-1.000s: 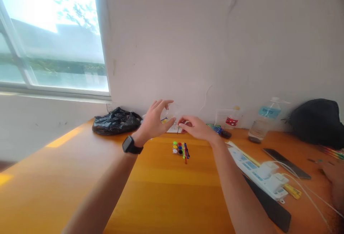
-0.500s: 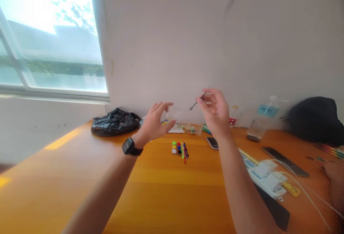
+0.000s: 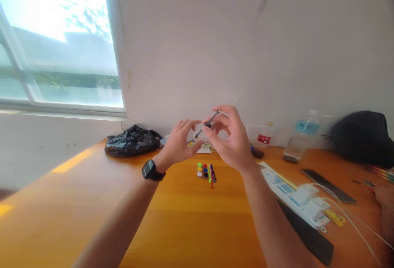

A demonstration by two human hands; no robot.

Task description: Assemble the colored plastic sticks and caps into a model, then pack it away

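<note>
- Far left: a window [image 3: 61, 46], then a crumpled black plastic bag [image 3: 132, 140] on the table [image 3: 184, 223].
- Left hand [image 3: 180, 143], with a black watch [image 3: 150, 170] at its wrist: raised, thumb and fingers spread apart, nearest the dark stick's lower tip.
- Nearer, on the table: 6 coloured discs [image 3: 200, 169] in 2 columns of 3, coloured sticks [image 3: 212, 173] just right of them.
- Dark stick [image 3: 200, 132]: above the table's far side, slanting, its lower end to the left.
- Right hand [image 3: 232, 143]: pinching the dark stick between thumb and fingers.
- Right: white power strip [image 3: 281, 188]; farther, a clear bottle [image 3: 297, 143].
- Far right: another person's hand [image 3: 383, 198], partly in view.
</note>
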